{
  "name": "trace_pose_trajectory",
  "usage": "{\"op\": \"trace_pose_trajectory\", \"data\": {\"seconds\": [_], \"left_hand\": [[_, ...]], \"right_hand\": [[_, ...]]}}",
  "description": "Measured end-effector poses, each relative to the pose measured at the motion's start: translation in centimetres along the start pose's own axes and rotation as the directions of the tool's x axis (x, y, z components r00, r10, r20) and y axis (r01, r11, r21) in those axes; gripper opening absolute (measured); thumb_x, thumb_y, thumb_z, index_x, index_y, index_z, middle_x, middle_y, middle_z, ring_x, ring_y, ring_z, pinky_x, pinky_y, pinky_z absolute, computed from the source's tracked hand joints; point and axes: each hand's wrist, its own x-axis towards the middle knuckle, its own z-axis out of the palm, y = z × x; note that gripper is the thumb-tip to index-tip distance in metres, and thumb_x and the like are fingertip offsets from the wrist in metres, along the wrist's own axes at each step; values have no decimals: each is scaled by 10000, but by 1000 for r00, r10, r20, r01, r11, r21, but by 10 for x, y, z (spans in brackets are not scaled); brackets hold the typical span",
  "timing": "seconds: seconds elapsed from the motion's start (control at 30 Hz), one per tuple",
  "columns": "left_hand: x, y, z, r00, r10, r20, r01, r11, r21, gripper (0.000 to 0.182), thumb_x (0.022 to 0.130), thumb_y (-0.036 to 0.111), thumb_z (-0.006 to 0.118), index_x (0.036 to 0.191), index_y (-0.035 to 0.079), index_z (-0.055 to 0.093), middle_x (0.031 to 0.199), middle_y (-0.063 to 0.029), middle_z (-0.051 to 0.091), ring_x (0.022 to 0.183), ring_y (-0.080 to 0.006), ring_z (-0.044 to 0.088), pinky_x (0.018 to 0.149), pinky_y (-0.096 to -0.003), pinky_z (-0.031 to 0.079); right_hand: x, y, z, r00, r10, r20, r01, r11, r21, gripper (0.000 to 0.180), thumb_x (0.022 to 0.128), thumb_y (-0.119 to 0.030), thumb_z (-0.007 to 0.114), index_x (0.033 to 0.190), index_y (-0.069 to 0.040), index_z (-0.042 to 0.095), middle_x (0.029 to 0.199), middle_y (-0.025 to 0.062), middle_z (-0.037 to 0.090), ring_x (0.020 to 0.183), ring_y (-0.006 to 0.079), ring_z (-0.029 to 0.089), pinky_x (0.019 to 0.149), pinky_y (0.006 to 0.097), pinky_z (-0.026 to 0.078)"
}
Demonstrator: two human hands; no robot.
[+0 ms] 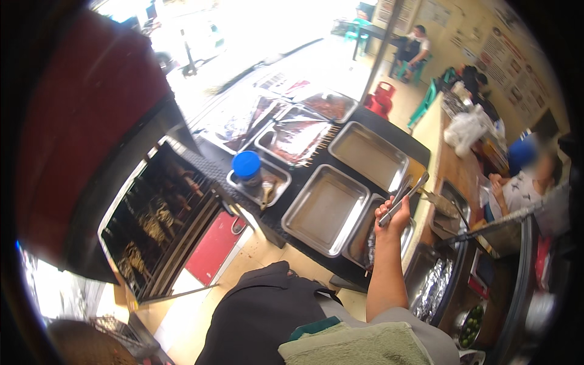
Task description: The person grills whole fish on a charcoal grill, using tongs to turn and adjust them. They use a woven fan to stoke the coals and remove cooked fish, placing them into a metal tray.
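My right hand (pixel 392 215) is closed around metal tongs (pixel 406 197), held over the right part of a black table; their tips point up and to the right. My left hand is out of view. Just left of the tongs lie shallow steel trays, one nearer (pixel 326 210) and one farther (pixel 368 155). A small steel tray (pixel 285 182) holds a jar with a blue lid (pixel 246 165) and a brush (pixel 267 194). Beyond it, a tray of skewered meat (pixel 296 139) lies under clear plastic. On the left, pieces of meat (pixel 153 226) lie on a charcoal grill's rack.
The grill's red hood (pixel 91 82) rises at left. A counter (pixel 435 159) with a steel sink (pixel 449 194), foil-covered food (pixel 431 287) and a bowl of small green citrus fruits (pixel 472 325) runs along the right. A person (pixel 520 194) is beyond it. A red gas cylinder (pixel 381 101) stands behind the table.
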Motion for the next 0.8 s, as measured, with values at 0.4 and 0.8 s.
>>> {"op": "trace_pose_trajectory", "data": {"seconds": [0.4, 0.8], "left_hand": [[-6, -98, -242, 829, -277, -486, 91, 923, -373, 552, 1035, 343, 596, 1443, -26, 550, 1397, -156, 611, 1254, -240, 600, 1038, -400, 514], [-2, -114, -206, 897, -300, -323, 244, 948, -203, 553, 1036, 323, 596, 1471, 4, 475, 1394, -152, 584, 1199, -293, 635, 1057, -433, 506]], "right_hand": [[-212, 234, 167, 349, 787, 509, 396, 368, -841, 296, 1022, -309, 647, 1103, -25, 641, 727, 43, 577, 552, 167, 592, 489, 346, 490], [-315, 404, 277, 305, 778, 549, 936, -140, -323, 649, 801, -553, 769, 1105, 20, 743, 1085, 269, 742, 1095, 412, 708, 956, 486, 542]]}}
